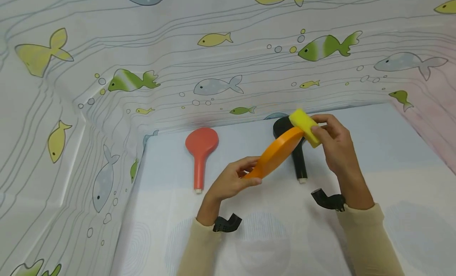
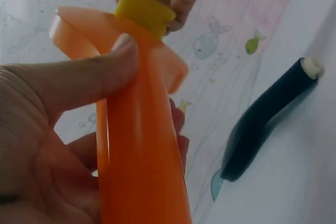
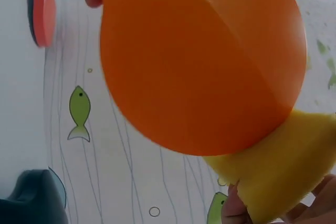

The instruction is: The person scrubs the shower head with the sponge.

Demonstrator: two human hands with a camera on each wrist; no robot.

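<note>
My left hand (image 1: 233,179) grips the handle of an orange water ladle (image 1: 279,151), held up at a tilt above the table. In the left wrist view the thumb lies along the top of the ladle's handle (image 2: 142,156), near the bowl. A yellow sponge (image 1: 304,127) is pinched between the thumb and fingers of my right hand (image 1: 336,143). The sponge (image 3: 294,166) meets the bowl's far rim. Seen from the right wrist, the smooth round bottom of the orange bowl (image 3: 205,61) faces the camera.
A red ladle (image 1: 202,143) lies bowl down to the left, its handle toward me. Behind the orange ladle lies a black ladle (image 1: 299,161), partly hidden. A fish-patterned sheet (image 1: 217,62) rises behind and left of the white table surface (image 1: 263,244).
</note>
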